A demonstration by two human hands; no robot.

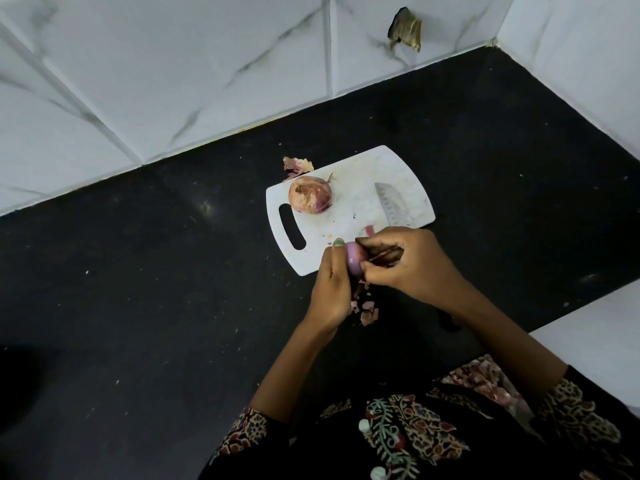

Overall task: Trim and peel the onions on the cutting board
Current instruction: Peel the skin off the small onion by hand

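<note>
Onions are the whole job, and two are showing: a small purple onion with glossy, bared flesh [356,260] is being held just past the near edge of the white plastic cutting board [349,206], while a larger round onion in pinkish papery skin [310,194] is sitting on the board beside its handle slot, apparently not yet peeled.

The left hand [330,289] is cradling the small onion, its fingers wrapped around the far side with a green-painted nail showing on top. The right hand [410,261] is closing on the same onion from the other side, fingertips pinching what looks like a dark strip of skin and drawing it away. A steel knife blade [391,206] is lying flat on the board, its handle hidden under the right hand.

Judging by its sheen, the bared flesh is probably going to be slick and firm, so the cradling hand needs a wrapped grip rather than a fingertip hold. The dry skin seems light, brittle and prone to tearing into scraps; loose pink peel flakes [367,311] are already lying on the black speckled countertop [156,306] below the hands, and another peel scrap [297,165] is resting at the board's far corner. Taking the skin at a cut end, where an edge lifts, should give the cleanest pull. The larger onion looks heavier and likely to roll, so it will want steadying before any cut.
</note>
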